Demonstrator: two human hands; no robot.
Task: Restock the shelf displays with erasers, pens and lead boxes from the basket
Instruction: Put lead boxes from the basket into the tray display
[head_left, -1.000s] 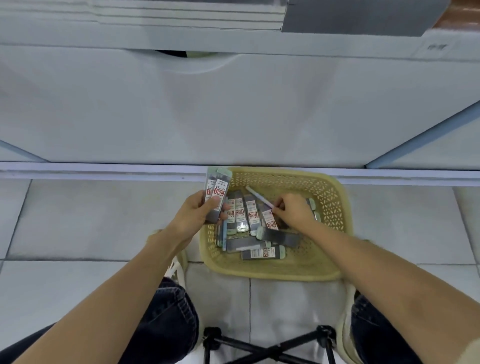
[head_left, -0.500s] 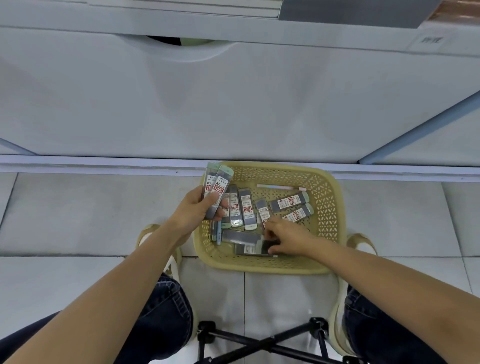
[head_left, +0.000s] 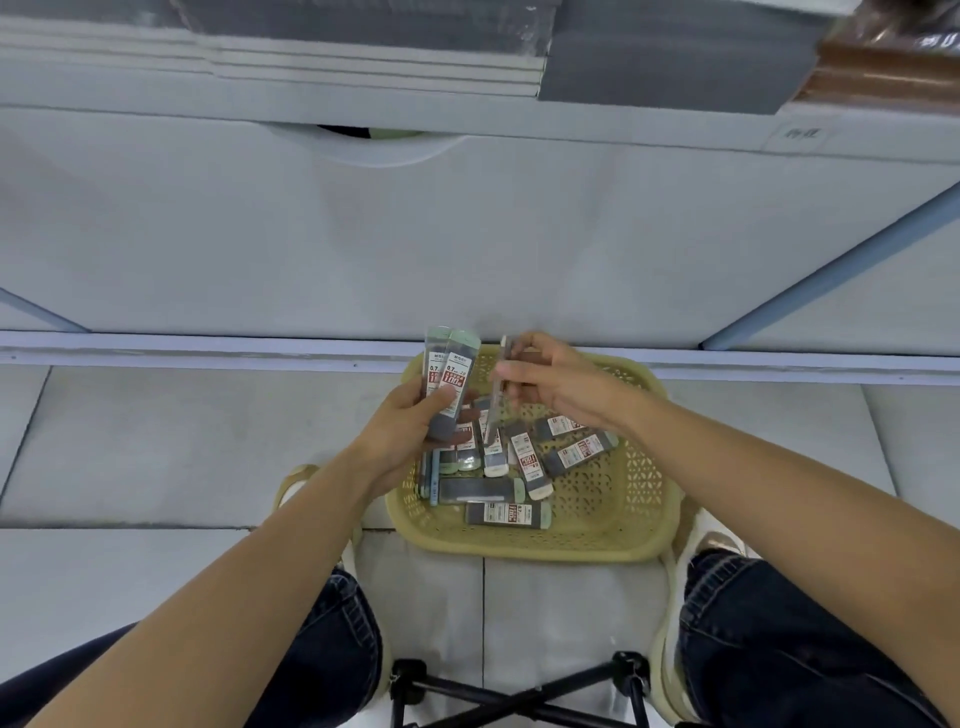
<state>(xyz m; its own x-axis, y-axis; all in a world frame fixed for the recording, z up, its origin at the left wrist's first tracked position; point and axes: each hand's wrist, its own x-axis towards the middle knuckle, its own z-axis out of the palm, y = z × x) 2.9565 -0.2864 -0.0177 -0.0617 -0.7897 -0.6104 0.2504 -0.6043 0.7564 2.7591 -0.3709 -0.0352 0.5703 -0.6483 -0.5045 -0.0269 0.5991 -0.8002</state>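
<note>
The person sits low on a folding stool (head_left: 519, 693) facing the white base of the shelf unit (head_left: 467, 244), with the yellow basket (head_left: 644, 540) on the floor (head_left: 182, 441) between their feet. The left hand (head_left: 410, 421) grips two lead boxes (head_left: 451, 374) upright and side by side, thumb across their labels, just above the basket's near-left corner. The right hand (head_left: 558, 387) pinches a third lead box (head_left: 497, 400) edge-on and close beside them. It looks like a handful is being gathered before going up to the display. To do it well, I'd turn that third box flat, label facing the same way and caps level with the other two. Then slide it against them so the left thumb can clamp all three, because a fanned stack slips easily. Counting: two boxes in the left hand and one in the right. I make out about seven loose boxes (head_left: 527, 460) lying in the basket, though one or two more may be hidden under the left hand. A couple of thin blue items sit along the basket's left side; I can't tell whether they are pens. I see no erasers.
</note>
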